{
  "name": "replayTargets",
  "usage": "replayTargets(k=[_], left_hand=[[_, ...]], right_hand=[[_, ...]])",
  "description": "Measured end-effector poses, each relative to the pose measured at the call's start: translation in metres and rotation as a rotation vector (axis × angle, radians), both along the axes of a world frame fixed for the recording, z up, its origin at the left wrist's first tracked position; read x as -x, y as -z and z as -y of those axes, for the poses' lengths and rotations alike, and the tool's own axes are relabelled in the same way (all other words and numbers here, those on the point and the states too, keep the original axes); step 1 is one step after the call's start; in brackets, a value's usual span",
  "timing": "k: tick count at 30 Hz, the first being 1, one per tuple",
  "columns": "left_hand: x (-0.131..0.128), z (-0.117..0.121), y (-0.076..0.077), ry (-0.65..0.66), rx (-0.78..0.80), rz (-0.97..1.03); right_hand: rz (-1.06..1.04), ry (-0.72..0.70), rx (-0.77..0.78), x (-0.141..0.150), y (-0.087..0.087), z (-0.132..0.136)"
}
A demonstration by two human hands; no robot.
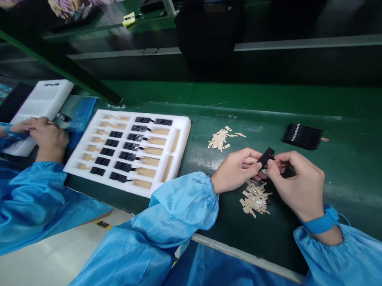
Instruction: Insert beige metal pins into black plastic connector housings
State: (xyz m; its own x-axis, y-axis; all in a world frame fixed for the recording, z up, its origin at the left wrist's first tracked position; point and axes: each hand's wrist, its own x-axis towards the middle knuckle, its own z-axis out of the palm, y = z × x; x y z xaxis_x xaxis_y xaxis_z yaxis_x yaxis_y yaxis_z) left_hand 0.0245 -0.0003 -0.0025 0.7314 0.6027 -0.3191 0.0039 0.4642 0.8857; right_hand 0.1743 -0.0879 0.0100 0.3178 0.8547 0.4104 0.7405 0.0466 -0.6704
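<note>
Between my two hands is a small black part [265,156], too small to name exactly. My left hand [238,166] grips it from the left, fingers closed around its body. On the other side, my right hand [297,180] pinches at its right end; the fingertips hide what they hold there. Just below lies a pile of small beige flat strips [255,199]. A second, smaller pile of beige strips [220,138] sits further back to the left. Behind my right hand rests a row of black comb-like parts [303,136].
A white foam tray [184,132] to the left holds several black parts in its slots. Beyond it, a co-worker's hands [50,136] rest over another white foam tray [51,92]. A green post [85,78] slants across the left. More people sit at the far bench.
</note>
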Motion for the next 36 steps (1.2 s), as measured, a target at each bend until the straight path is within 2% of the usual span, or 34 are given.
replayTargets(k=[4, 7, 10, 16, 26, 31, 36], left_hand=[[0.000, 0.000, 0.001, -0.032, -0.049, -0.024], [0.001, -0.002, 0.001, -0.028, -0.102, -0.012], [0.002, -0.004, 0.001, -0.012, -0.164, 0.030], [0.001, 0.000, 0.007, -0.031, -0.191, -0.012], [0.004, 0.009, 0.009, -0.042, -0.427, -0.113], [0.001, 0.016, 0.009, -0.074, -0.425, -0.124], [-0.001, 0.016, 0.012, -0.073, -0.318, -0.040]], right_hand=[[0.085, -0.050, -0.053, 0.000, 0.001, 0.000], [0.123, 0.002, -0.080, -0.001, 0.001, 0.002], [0.064, 0.055, -0.098, -0.002, 0.000, 0.002], [-0.018, -0.025, -0.058, 0.002, 0.000, 0.000], [-0.055, -0.007, -0.039, 0.003, -0.001, 0.002], [-0.146, 0.070, 0.007, 0.006, 0.002, 0.001], [-0.157, 0.104, -0.010, 0.008, 0.001, 0.003]])
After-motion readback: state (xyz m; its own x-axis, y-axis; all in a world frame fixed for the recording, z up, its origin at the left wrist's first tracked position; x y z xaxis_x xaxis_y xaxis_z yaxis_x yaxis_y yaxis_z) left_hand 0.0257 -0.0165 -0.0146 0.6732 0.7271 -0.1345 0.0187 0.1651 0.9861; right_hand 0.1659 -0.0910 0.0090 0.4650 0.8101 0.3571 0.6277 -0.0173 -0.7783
